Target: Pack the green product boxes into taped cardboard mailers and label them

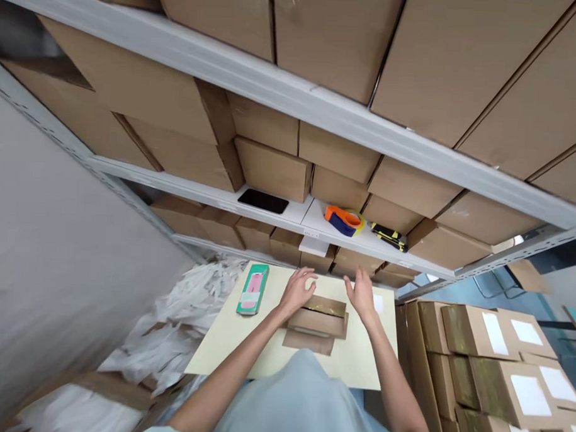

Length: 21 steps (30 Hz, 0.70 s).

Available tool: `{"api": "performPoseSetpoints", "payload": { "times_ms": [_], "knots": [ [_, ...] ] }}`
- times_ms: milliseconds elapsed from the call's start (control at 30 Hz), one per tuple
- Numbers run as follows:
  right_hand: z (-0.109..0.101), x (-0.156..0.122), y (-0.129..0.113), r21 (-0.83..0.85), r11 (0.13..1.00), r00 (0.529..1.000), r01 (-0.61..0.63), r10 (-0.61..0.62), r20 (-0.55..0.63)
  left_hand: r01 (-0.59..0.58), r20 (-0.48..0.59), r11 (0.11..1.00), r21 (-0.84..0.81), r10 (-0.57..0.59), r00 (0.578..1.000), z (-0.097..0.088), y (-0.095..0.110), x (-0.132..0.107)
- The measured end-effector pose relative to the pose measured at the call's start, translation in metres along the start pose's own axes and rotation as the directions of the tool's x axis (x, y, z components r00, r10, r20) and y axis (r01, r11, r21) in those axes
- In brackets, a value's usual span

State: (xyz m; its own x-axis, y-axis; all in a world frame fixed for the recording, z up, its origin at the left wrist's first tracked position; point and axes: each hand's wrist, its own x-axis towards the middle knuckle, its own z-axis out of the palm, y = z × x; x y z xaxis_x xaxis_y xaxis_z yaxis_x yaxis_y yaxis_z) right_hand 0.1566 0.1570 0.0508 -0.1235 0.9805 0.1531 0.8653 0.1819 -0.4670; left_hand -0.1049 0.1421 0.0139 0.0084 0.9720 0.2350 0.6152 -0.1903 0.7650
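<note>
A small brown cardboard box with its flaps open lies on a pale board in front of me. My left hand rests on the box's far left flap with its fingers curled over the edge. My right hand hovers at the far right of the box, fingers spread and holding nothing. A green packet with a pink item lies on the board to the left of the box.
A metal shelf rack full of brown cartons rises ahead. On its lower shelf lie a black phone, an orange and blue tape dispenser and a black and yellow cutter. Stacked labelled boxes stand at right; crumpled white paper at left.
</note>
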Motion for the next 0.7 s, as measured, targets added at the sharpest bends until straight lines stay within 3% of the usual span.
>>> {"api": "performPoseSetpoints", "payload": {
  "times_ms": [67, 133, 200, 267, 367, 533, 633, 700],
  "knots": [
    [-0.036, 0.056, -0.030, -0.079, 0.989, 0.986, 0.128, -0.136, -0.093, -0.109, -0.087, 0.993, -0.036, 0.105, 0.991, -0.013, 0.038, 0.045],
    [-0.065, 0.106, -0.063, -0.161, 0.966, 0.972, 0.203, -0.218, -0.089, -0.181, -0.191, 0.982, -0.056, 0.167, 0.967, -0.026, 0.077, 0.085],
    [-0.081, 0.142, -0.092, -0.267, 0.945, 0.981, 0.190, -0.191, 0.025, -0.230, -0.263, 0.970, -0.074, 0.204, 0.943, -0.037, 0.108, 0.114],
    [-0.085, 0.165, -0.113, -0.359, 0.924, 0.986, 0.132, -0.084, 0.147, -0.257, -0.306, 0.962, -0.093, 0.218, 0.927, -0.045, 0.127, 0.129],
    [-0.079, 0.181, -0.127, -0.407, 0.910, 0.977, 0.078, 0.013, 0.215, -0.268, -0.328, 0.955, -0.129, 0.213, 0.920, -0.049, 0.134, 0.127],
    [-0.078, 0.188, -0.123, -0.379, 0.923, 0.973, 0.069, 0.022, 0.230, -0.198, -0.333, 0.956, -0.215, 0.119, 0.935, -0.040, 0.117, 0.095],
    [-0.078, 0.179, -0.112, -0.315, 0.945, 0.978, 0.088, -0.022, 0.208, -0.142, -0.308, 0.952, -0.270, 0.054, 0.950, -0.034, 0.103, 0.071],
    [-0.071, 0.157, -0.099, -0.244, 0.964, 0.982, 0.105, -0.062, 0.177, -0.111, -0.289, 0.939, -0.325, 0.013, 0.957, -0.031, 0.093, 0.049]
  ]
}}
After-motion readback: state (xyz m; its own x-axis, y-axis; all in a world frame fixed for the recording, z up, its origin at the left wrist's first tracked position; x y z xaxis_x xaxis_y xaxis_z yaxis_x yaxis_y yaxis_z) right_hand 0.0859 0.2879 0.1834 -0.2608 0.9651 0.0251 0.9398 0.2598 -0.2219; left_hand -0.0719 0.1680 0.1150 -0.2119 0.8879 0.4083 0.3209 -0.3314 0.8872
